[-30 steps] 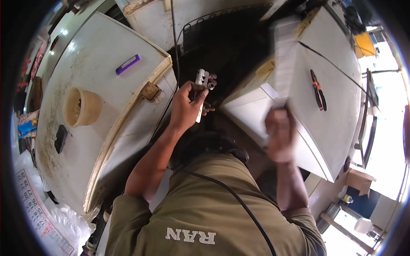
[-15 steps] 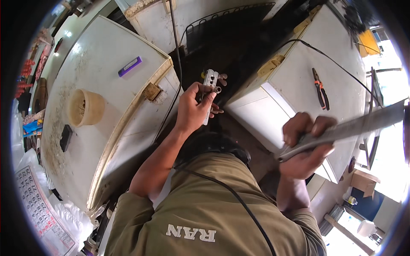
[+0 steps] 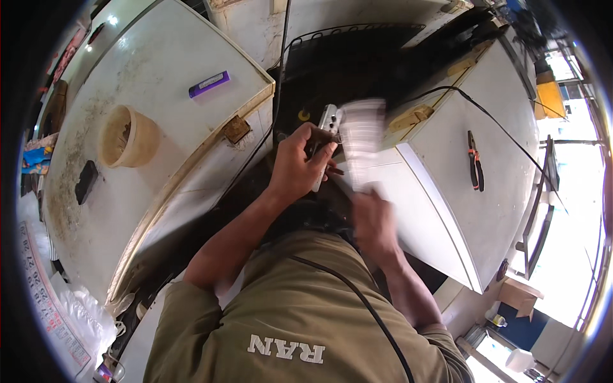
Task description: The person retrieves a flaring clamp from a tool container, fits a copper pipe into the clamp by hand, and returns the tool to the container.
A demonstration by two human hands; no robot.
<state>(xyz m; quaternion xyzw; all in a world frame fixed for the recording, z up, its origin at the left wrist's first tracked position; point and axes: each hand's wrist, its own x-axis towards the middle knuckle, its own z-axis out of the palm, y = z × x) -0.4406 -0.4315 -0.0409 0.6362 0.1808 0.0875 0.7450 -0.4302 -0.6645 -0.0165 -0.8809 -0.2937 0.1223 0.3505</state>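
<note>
My left hand (image 3: pixel 295 164) is closed around a silver flaring bar (image 3: pixel 329 117) with a row of holes, held upright in front of me. A short metal tube end (image 3: pixel 337 138) sits at the bar beside my thumb. My right hand (image 3: pixel 374 225), blurred, grips the lower end of a long grey metal tool (image 3: pixel 365 137). Motion smears the tool's upper part, so its exact kind does not show. Its blurred side is right at the bar and tube end; whether they touch I cannot tell.
On the left white surface (image 3: pixel 172 105) are a plastic tub (image 3: pixel 143 137), a purple box (image 3: pixel 209 84) and a dark block (image 3: pixel 86 182). Orange-and-black pliers (image 3: pixel 475 163) lie on the right white cabinet (image 3: pixel 440 185). Black cables (image 3: pixel 495 115) hang across both sides.
My right hand has swung the grey metal tool leftward from the far right to beside the flaring bar. My left hand still holds the bar, slightly further right. The view has shifted a little.
</note>
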